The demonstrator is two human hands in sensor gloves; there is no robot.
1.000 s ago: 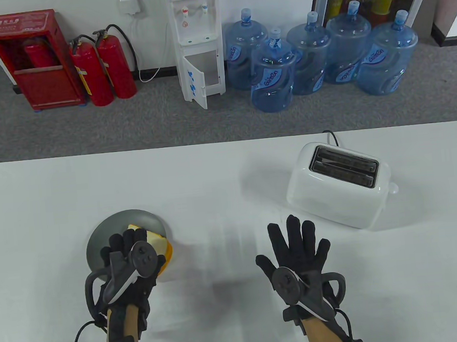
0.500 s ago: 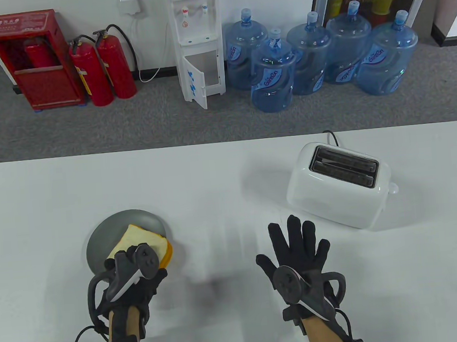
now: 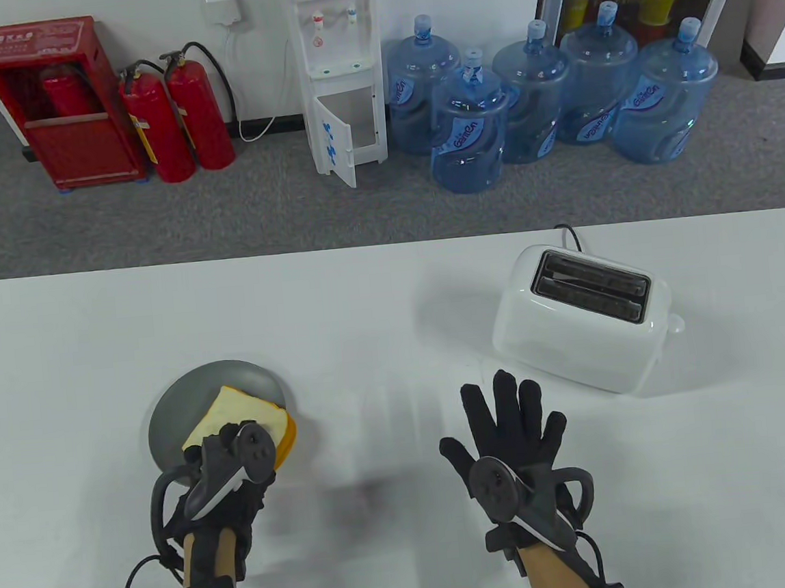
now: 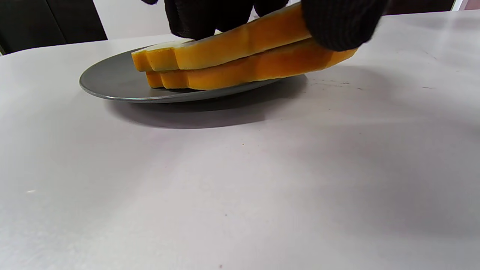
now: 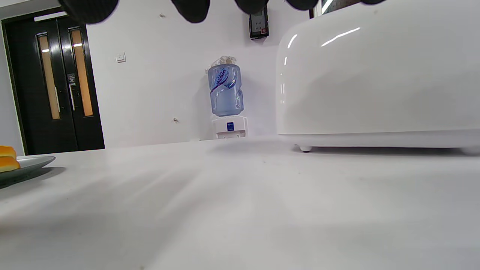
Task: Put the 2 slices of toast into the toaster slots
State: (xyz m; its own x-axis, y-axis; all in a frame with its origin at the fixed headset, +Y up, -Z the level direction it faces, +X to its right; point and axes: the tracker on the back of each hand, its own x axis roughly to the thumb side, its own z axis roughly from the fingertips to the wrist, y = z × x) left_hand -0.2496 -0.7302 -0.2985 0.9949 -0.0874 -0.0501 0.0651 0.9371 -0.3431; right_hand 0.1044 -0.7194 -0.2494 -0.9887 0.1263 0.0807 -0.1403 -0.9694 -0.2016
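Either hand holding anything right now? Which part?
Left hand pinches the top toast slice at its near edge over the plate, thumb on the crust. Right hand lies open, holding nothing.

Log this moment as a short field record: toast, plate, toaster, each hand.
toast: two slices stacked on the plate, top one tilted up at the gripped end
plate: grey, on the white table, left of the toaster
toaster: white, both slots empty
left hand: pinches the top slice's near edge
right hand: fingers spread flat, holds nothing, in front of the toaster
task state: no slice inserted yet
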